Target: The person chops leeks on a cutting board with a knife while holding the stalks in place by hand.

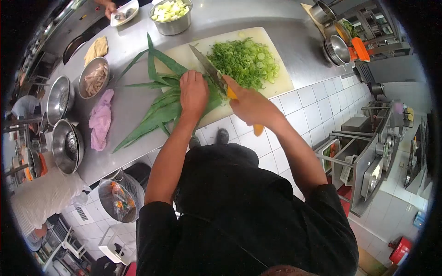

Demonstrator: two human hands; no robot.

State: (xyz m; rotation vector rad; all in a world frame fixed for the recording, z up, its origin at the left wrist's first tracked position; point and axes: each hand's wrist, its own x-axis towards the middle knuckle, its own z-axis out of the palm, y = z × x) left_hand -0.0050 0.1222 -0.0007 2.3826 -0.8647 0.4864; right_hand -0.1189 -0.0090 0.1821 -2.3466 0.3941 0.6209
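Note:
My right hand [252, 105] is wrapped round the yellow handle of a kitchen knife [205, 63], whose blade slants across the white cutting board [284, 82]. Under the curled fingers of my left hand [194, 94], a bundle of long green leek leaves [159, 110] is held down, close to the left of the blade. The leaves fan out past the board's left edge onto the metal table. To the right of the knife, a pile of thinly sliced greens [246, 62] covers much of the board. The blade's lower edge is partly hidden by greens.
A pot of pale cut chunks [172, 18] stands behind the board. At left are a bowl of pale strips [95, 78], a pink cloth [101, 120] and metal bowls [66, 146]. A person's hand [108, 8] holds a white dish [125, 13]. A lined bin [120, 200] stands below.

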